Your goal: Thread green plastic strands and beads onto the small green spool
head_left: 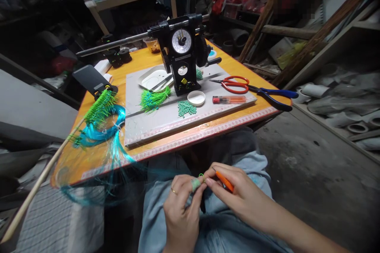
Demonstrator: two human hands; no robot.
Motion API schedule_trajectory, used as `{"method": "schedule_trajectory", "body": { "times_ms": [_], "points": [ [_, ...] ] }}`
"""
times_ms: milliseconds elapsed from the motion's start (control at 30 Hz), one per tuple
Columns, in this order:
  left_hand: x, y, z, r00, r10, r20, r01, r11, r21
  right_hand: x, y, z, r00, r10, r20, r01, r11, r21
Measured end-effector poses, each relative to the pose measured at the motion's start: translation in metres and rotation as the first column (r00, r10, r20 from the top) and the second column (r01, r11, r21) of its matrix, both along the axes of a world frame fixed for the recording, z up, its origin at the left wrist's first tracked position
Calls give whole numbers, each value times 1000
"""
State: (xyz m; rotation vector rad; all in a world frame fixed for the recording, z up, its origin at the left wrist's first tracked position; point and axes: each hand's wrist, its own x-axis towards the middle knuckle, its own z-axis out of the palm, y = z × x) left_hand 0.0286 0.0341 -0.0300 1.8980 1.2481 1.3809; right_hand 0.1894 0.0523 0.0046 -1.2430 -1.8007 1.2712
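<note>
Above the lap, my left hand (182,209) is closed, pinching a thin bright green cord (201,174) that bends in a small loop. Pale green wrapping (195,184) covers its index fingertip, and a ring sits on another finger. Close beside it, my right hand (237,189) is closed around a slim orange-handled tool (225,182); the working end is too small to make out. Its thumb and index fingertips meet the left fingertips at the cord. Strands of blue line (117,154) trail off the table's left edge toward the left hand.
On the orange table (136,61), a grey board (166,116) carries a black dial device (182,55), green beads (186,108), a white lid (196,98), a bundle of green bristly pieces (154,99) and red-handled scissors (236,85). Blue-handled pliers (273,95) lie at right.
</note>
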Motion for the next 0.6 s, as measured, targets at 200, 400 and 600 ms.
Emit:
{"method": "schedule_trajectory", "body": {
  "times_ms": [200,400,600],
  "points": [
    [-4,1,6,995,14,-102,-5,996,85,8,4,3,997,67,-49,-73,987,-142],
    [-3,-1,4,995,4,-98,-7,1000,-24,3,4,1,1000,10,29,-11,999,34],
    [1,-5,4,961,133,244,-23,913,-407,3,6,2,998,56,-33,-55,998,14]
  ]
}}
